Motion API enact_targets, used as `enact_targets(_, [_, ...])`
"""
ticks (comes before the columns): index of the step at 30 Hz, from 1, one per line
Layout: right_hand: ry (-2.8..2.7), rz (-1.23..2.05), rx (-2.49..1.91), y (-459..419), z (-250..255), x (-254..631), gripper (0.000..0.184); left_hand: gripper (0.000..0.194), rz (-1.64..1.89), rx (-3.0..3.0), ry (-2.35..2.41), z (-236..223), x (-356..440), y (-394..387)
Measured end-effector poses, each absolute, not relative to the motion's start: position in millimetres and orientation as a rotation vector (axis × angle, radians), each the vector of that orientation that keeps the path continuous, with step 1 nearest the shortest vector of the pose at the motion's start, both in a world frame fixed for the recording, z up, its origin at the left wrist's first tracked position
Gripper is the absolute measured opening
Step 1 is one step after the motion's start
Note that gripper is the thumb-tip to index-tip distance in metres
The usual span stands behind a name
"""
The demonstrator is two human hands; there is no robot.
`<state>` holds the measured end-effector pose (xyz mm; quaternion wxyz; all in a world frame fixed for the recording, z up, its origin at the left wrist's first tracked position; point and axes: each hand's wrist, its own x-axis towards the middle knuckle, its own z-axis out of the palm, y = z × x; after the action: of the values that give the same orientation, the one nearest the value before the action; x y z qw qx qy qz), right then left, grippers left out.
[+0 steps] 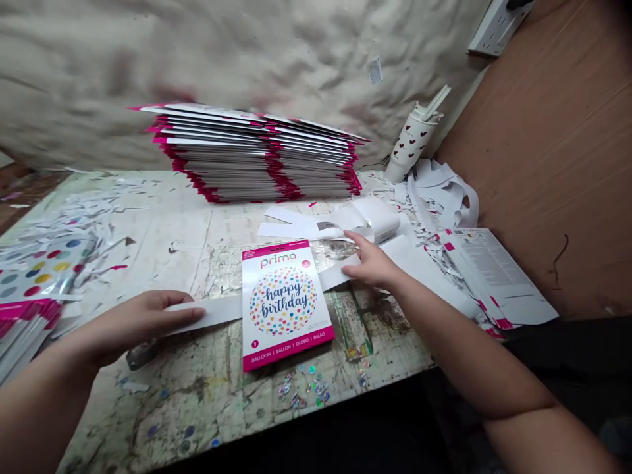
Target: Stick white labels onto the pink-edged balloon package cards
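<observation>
A balloon card printed "happy birthday" (pixel 284 303), with pink edges and a dotted circle, lies flat on the worn, paint-stained table (pixel 162 243). A long white paper strip (pixel 212 313) runs beneath the card and sticks out on both sides. My left hand (pixel 143 320) holds the strip's left end, and my right hand (pixel 372 261) has its fingers on the right part near the card's top corner. The strip's middle is hidden by the card. Just beyond my right hand lie loose white paper pieces (pixel 345 220).
A tall stack of pink-edged cards (pixel 257 158) stands at the back of the table. A heart-patterned white cup (pixel 412 138) stands behind paper offcuts (pixel 434 191) at the right. A printed white sheet (pixel 494 276) lies at the right edge, more cards (pixel 24 329) at the left, and sequins (pixel 306 385) near the front.
</observation>
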<state>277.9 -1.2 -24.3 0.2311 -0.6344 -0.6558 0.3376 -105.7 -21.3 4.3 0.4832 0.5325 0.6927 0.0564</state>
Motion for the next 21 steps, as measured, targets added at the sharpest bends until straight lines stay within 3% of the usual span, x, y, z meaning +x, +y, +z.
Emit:
enact_targets(4, [-1.943, 0.644, -1.605, -18, -5, 229, 0.085, 0.028, 0.333, 1.089, 1.443, 12, -72, -18])
enact_targets(9, [-2.364, 0.371, -1.506, -38, -20, 164, 0.079, 0.031, 0.386, 1.078, 1.345, -3, -20, -8])
enact_targets(16, [-2.472, 0.533, -1.247, -57, -44, 168, 0.095, 0.022, 0.478, 1.071, 1.396, -17, -3, -10])
enact_targets(21, [-2.515, 0.685, -1.227, -50, -38, 180, 0.09, 0.023, 0.5, 1.072, 1.465, -25, 9, -6])
